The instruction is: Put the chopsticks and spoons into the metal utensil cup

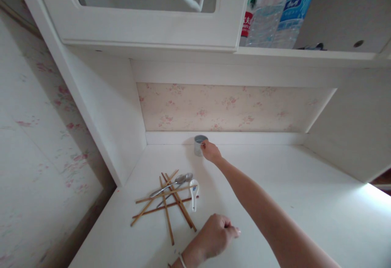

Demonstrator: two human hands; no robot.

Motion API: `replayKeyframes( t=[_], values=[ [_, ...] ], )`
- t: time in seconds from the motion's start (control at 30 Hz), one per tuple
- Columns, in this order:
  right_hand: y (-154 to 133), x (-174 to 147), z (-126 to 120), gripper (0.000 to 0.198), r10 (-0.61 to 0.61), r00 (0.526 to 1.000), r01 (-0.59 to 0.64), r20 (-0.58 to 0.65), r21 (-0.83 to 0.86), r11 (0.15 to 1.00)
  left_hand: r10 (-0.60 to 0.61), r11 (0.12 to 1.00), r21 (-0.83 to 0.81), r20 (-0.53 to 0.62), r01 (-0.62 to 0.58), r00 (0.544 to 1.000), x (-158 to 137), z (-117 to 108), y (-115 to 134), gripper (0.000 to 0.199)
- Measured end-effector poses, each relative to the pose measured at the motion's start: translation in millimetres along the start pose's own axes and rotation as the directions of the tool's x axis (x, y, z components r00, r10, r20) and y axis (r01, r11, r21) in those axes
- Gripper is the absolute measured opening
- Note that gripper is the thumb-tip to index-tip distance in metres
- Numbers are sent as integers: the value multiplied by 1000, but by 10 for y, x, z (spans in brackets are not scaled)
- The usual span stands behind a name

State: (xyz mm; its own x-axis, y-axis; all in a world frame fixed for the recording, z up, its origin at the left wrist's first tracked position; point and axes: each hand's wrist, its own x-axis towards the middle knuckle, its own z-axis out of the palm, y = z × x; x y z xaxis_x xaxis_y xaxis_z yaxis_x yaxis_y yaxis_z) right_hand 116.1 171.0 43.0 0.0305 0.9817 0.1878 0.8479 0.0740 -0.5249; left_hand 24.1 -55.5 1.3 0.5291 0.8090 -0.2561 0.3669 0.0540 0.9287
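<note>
Several bottles (269, 21) overhead, chopsticks (167, 215) near left hand (216, 234)

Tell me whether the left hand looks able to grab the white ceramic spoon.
Probably yes: the white spoon lies near the left hand, its handle end uncovered, though a light brown wooden chopstick crosses its bowl.

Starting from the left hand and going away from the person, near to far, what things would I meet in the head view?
Bare left hand → white ceramic spoon with blue mark → grey round cup → beige wallpaper panel with pink flowers.
</note>
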Motion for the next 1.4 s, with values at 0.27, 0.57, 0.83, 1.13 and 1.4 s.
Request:
replayKeyframes(
  t=[0.27, 0.57, 0.83, 1.13, 1.4],
  values=[
    [152, -330, -279, 19, -90, 986, 102, -139, 78, 992, 15, 1000, 23, 13, -15, 1000, 16, 28, -41, 31],
    [469, -1089, -679, 26, -23, 968, 108, -248, 336, 936, 9, 1000, 30, 18, -9, 1000, 32, 17, 2, 33],
    [686, -1856, -573, 26, 18, 977, 88, -214, 478, 874, -25, 1000, 14, 31, 24, 999, -3, 12, 114, 36],
    [802, -2047, -419, 21, -105, 970, 193, -220, 430, 882, -26, 1000, 15, 11, 26, 1000, -22, 93, 181, 35],
    [840, -2150, -411, 33, -163, 971, 226, -175, 451, 863, -86, 974, -221, -137, 54, 987, -249, -218, 347, 38]
  ],
)
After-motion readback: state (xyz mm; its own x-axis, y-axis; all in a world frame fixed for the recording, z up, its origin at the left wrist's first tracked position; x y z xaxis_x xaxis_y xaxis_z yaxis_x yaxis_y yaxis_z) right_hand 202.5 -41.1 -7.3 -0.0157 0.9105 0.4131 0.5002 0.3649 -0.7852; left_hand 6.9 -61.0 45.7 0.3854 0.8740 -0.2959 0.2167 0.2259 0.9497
